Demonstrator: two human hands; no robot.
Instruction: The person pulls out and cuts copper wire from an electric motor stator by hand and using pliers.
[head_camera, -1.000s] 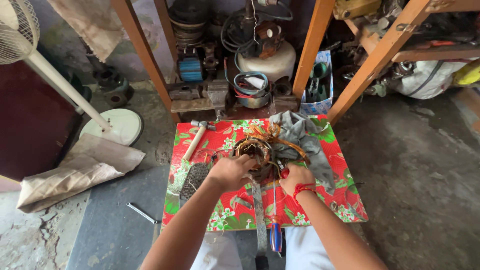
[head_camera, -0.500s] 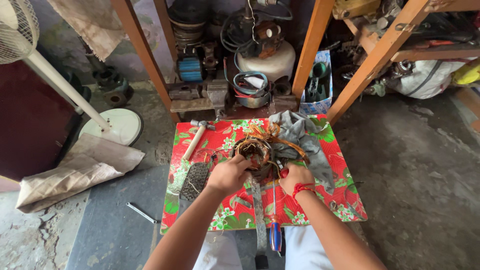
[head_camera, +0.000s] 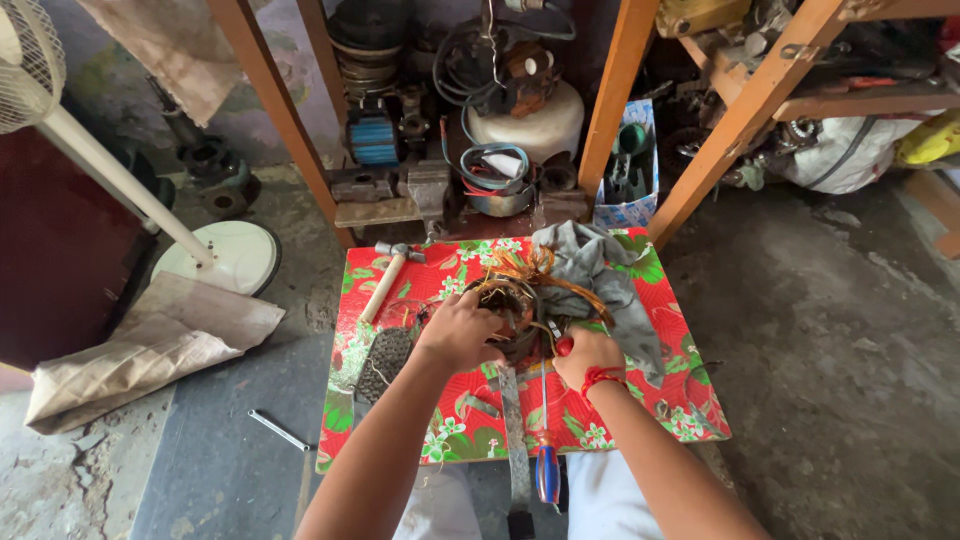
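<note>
A round motor winding with loose copper wires (head_camera: 522, 287) sits on a red floral cloth (head_camera: 690, 410) spread on the floor. My left hand (head_camera: 458, 330) grips the winding's left side. My right hand (head_camera: 588, 355), with a red string at the wrist, is closed on a red-handled tool (head_camera: 565, 345) pressed against the winding's right side. A grey rag (head_camera: 600, 275) lies just behind and to the right of the winding. A long flat metal tool (head_camera: 514, 430) and a blue-and-red screwdriver (head_camera: 547, 470) lie on the cloth between my arms.
A wooden-handled hammer (head_camera: 385, 280) and a dark mesh piece (head_camera: 385, 355) lie on the cloth's left side. A small wrench (head_camera: 278, 430) lies on the floor. Wooden shelf legs (head_camera: 280, 110), motors and parts crowd the back. A fan base (head_camera: 225, 255) and brown paper (head_camera: 150, 345) are left.
My hands have shifted slightly on the winding; my left hand has closed more over its side. Nothing else has moved.
</note>
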